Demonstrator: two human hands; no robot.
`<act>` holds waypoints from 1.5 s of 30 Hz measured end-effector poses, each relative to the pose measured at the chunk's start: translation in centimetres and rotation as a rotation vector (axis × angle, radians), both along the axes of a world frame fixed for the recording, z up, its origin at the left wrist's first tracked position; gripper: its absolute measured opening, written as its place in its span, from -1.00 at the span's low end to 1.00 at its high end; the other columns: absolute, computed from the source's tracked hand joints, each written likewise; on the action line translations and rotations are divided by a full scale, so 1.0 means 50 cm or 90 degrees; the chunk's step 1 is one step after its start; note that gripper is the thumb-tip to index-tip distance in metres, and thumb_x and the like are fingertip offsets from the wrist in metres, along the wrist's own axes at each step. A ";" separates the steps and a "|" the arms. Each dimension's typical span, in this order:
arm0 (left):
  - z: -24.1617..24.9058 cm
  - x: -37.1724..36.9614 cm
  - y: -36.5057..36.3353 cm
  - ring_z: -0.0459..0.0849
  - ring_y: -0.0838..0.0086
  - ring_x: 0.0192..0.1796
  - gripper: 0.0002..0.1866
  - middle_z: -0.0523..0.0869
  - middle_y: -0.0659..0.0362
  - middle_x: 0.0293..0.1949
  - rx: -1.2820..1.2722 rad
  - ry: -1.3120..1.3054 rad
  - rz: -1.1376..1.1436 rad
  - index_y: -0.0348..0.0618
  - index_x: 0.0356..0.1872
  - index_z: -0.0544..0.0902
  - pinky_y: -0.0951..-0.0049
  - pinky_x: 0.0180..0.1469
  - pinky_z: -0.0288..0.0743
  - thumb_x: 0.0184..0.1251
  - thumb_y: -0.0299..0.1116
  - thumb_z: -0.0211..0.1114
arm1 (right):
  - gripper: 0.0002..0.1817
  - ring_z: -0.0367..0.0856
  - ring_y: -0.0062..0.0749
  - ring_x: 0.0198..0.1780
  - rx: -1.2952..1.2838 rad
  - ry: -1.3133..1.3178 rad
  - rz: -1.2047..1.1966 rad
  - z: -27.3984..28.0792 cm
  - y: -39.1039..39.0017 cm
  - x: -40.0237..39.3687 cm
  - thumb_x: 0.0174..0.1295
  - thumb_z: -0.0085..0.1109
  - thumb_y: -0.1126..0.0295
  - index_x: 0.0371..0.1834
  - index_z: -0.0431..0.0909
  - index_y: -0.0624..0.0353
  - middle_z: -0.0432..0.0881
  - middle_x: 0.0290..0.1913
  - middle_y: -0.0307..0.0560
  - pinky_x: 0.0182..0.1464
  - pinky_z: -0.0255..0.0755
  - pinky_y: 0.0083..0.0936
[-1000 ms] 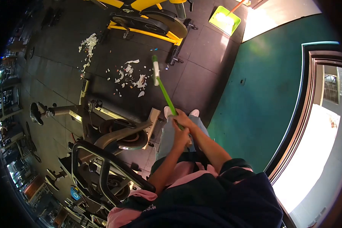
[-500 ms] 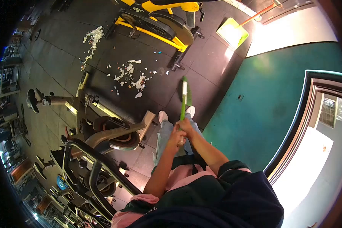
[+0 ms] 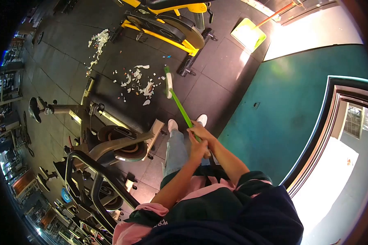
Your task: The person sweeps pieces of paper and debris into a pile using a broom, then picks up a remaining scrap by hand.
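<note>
both hands [image 3: 199,142] have fingers closed around a bright green broom handle [image 3: 180,109] with white head [image 3: 169,85].

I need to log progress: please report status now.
Both hands, left and right, grip broom. Broom head beside paper scraps. Bike close left.

Yellow exercise bike [image 3: 167,28] well ahead of the hands, on dark floor tiles [image 3: 216,69]. Green dustpan [image 3: 249,34] with orange handle ahead and to the right, at the edge of a bright patch. Teal mat [image 3: 286,106] just right of the hands. Grey exercise bike [image 3: 110,139] close on the left, its saddle [image 3: 33,109] further left. Black frame [image 3: 94,179] left and nearer the body. Doorway [image 3: 347,134] far right. Small white pile [image 3: 98,41] far ahead-left.
</note>
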State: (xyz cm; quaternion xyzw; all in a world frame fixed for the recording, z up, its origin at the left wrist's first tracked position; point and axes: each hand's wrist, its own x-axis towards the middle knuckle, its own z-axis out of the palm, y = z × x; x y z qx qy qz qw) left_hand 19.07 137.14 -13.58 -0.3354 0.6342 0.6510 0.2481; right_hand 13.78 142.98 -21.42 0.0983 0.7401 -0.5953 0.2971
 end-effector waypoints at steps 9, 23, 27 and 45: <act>0.167 -0.007 0.057 0.55 0.31 -0.39 -0.08 0.47 0.00 -0.27 0.165 -0.182 -0.047 -0.12 0.29 -0.21 0.42 -0.38 0.47 -0.14 -0.54 0.12 | -0.61 0.52 -0.30 -0.31 0.136 -0.171 -0.025 -0.001 0.124 0.092 -0.09 0.10 0.41 -0.17 0.39 0.41 0.54 -0.32 0.09 -0.30 0.39 -0.44; 0.004 -0.155 -0.142 0.48 0.45 -0.57 -0.20 0.45 0.11 -0.33 0.105 -0.047 0.176 0.07 0.26 0.04 0.50 -0.64 0.36 -0.13 -0.58 0.06 | -0.77 0.48 -0.46 -0.52 -0.192 -0.261 -0.045 -0.079 -0.154 -0.143 -0.04 0.12 0.48 -0.32 0.42 0.36 0.50 -0.56 -0.10 -0.47 0.36 -0.52; 0.046 -0.172 -0.107 0.50 0.46 -0.49 -0.17 0.44 0.08 -0.28 0.045 -0.098 0.135 0.04 0.29 -0.06 0.51 -0.61 0.39 -0.10 -0.56 0.06 | -0.68 0.48 -0.47 -0.44 -0.106 -0.101 -0.027 -0.020 -0.138 -0.169 -0.05 0.09 0.48 -0.20 0.38 0.40 0.49 -0.47 -0.07 -0.42 0.36 -0.53; -0.006 -0.151 -0.119 0.61 0.04 -0.40 -0.08 0.52 -0.28 -0.25 0.006 -0.188 -0.139 -0.18 0.25 -0.30 0.21 -0.45 0.46 -0.08 -0.44 0.14 | -0.76 0.41 -0.54 -0.45 -0.013 -0.194 0.013 -0.026 -0.097 -0.132 -0.07 0.14 0.40 -0.33 0.43 0.27 0.45 -0.49 -0.22 -0.42 0.31 -0.55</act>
